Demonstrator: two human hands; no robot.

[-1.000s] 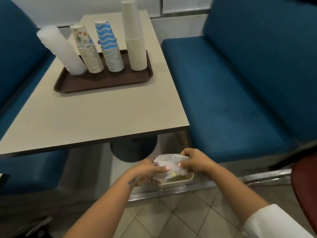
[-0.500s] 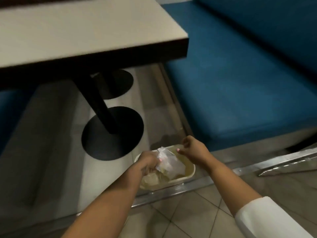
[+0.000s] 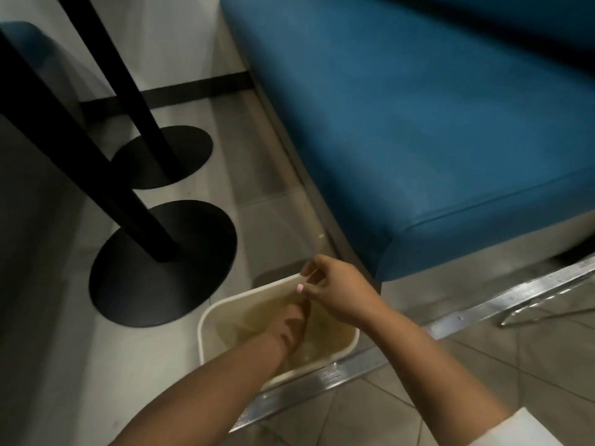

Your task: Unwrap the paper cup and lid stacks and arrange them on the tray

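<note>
The floor is pale and smooth under the table, with two round black metal table bases (image 3: 162, 262) standing one behind the other, and grey tile nearer the camera beyond a shiny metal floor strip (image 3: 354, 368). A blue upholstered bench seat (image 3: 418, 123) fills the right side. A cream plastic rectangular bin (image 3: 206, 320) sits on the floor against the strip, between the nearer base and the bench corner. The left hand (image 3: 289, 329) reaches down inside the bin; its fingers are hidden, so its grip cannot be told, and the plastic wrapping cannot be made out there. The right hand (image 3: 331, 288) pinches the bin's far rim, fingers curled. Open floor lies left of the bin.
</note>
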